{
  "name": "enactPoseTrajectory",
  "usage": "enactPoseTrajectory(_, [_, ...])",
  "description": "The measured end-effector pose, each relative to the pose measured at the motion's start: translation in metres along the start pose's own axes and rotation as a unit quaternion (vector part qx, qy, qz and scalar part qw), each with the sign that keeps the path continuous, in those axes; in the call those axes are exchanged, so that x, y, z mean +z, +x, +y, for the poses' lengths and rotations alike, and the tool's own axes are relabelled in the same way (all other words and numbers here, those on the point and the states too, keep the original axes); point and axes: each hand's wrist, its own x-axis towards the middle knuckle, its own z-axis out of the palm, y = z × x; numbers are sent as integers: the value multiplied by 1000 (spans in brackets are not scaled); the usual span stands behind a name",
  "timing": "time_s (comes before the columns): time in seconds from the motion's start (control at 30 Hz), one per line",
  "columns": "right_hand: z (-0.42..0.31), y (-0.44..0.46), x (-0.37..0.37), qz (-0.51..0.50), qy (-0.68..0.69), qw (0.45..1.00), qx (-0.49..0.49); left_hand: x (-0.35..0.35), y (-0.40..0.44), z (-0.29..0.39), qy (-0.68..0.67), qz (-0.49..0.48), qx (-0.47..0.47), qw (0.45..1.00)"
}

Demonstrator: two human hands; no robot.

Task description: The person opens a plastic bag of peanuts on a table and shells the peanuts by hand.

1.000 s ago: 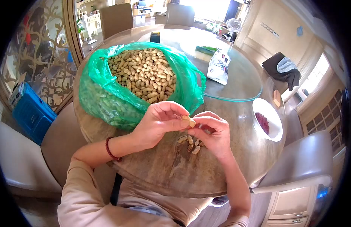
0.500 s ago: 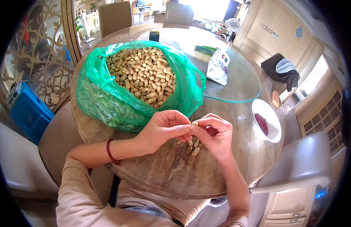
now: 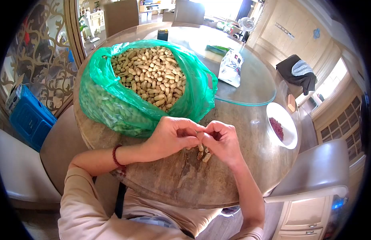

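Note:
Fingertips meet above the wooden table (image 3: 181,176), where my left hand (image 3: 172,136) and my right hand (image 3: 222,141) both pinch one peanut, mostly hidden between them. Just below the fingers lie a few empty shells (image 3: 206,157) on the tabletop. A green plastic bag (image 3: 113,110), open at the top, stands beyond my left hand and is full of unshelled peanuts (image 3: 151,76). To the right, a white bowl (image 3: 290,130) holds reddish shelled kernels (image 3: 276,129).
A glass turntable (image 3: 249,88) carries a silver-white packet (image 3: 231,69), a green packet (image 3: 217,49) and a small dark jar (image 3: 162,35). A wooden block (image 3: 291,103) lies near the table's right edge. Chairs surround the table.
The peanut was plainly visible between my fingertips one second ago and is now mostly covered by them. Both hands have come closer together, and my right hand has turned slightly inward.

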Motion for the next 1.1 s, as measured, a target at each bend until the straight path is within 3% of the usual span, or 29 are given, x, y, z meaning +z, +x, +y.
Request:
enactPoseTrajectory(0.07, [-7, 2, -4, -50, 135, 986, 89, 0, 1, 4, -67, 9, -21, 998])
enactPoseTrajectory(0.17, [-7, 3, -3, -47, 180, 978, 91, -4, -1, 5, -24, -11, -31, 999])
enactPoseTrajectory(0.3, [-5, 0, 1, -66, 149, 985, 58, -1, -3, 9, -7, 18, -9, 1000])
enactPoseTrajectory(0.4, [1, 0, 4, -40, 129, 989, 64, -4, 0, 7, 37, -3, -68, 997])
enactPoseTrajectory(0.47, [1, 2, 4, -18, 150, 986, 77, -6, 3, -1, -92, -7, -71, 993])
enactPoseTrajectory(0.8, [5, 3, 11, 59, 216, 967, 117, -6, 8, -6, -100, 58, -89, 989])
enactPoseTrajectory(0.87, [3, 3, 12, 57, 262, 954, 135, -5, 9, -13, -63, 70, 4, 996])
enactPoseTrajectory(0.9, [3, 3, 12, 57, 263, 954, 134, -6, 8, -11, -62, 70, 5, 996])
enactPoseTrajectory(0.97, [4, 2, 12, 33, 337, 928, 158, -7, 8, -7, 243, 67, 176, 952])
enactPoseTrajectory(1.1, [4, 2, 10, 11, 429, 886, 177, -12, 14, -10, 323, 46, 263, 908])
